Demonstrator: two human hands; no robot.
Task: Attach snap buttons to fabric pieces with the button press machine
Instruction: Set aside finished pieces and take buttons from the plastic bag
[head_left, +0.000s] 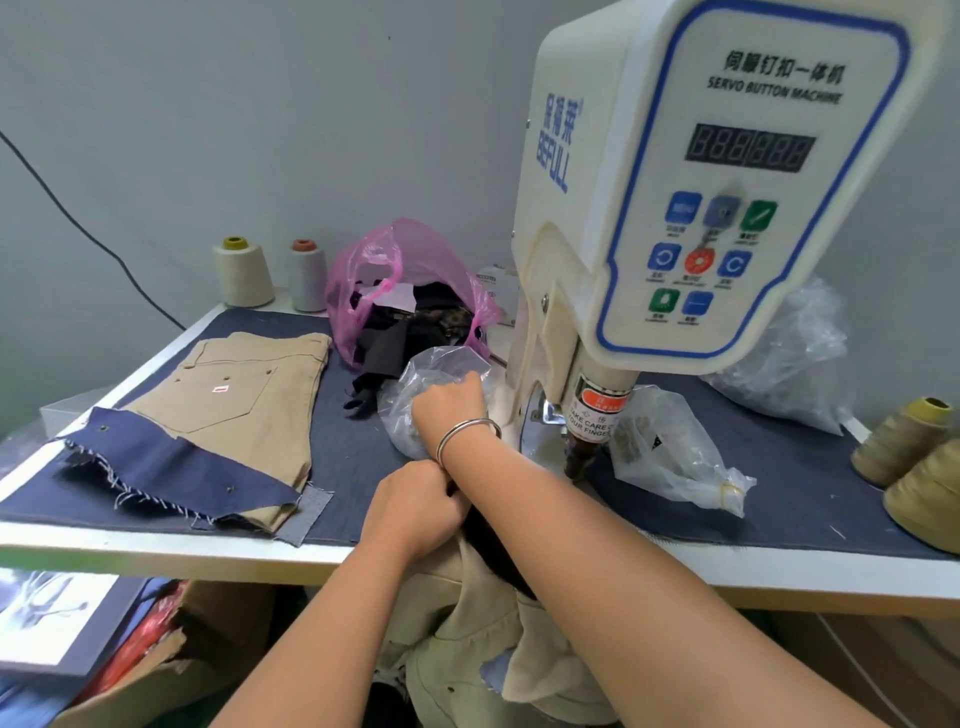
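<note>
Denim-covered table (358, 452) | right hand (451, 408) grip inside clear bag (415, 379)

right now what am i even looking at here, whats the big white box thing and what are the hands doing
This is one picture from a camera worn on the person's head, looking down at their own hands. The big white box is a servo button machine: it presses snap buttons into cloth, and its press head points down at the blue-covered table.

The right hand, the one with a bangle, reaches into a clear plastic bag, probably for buttons; its fingers are hidden inside. The left hand has a grip on dark fabric at the table's edge, with beige cloth hanging below.

On the table lie folded beige trousers under a navy fabric piece, a pink bag of dark scraps, another clear bag and several thread cones.
</note>
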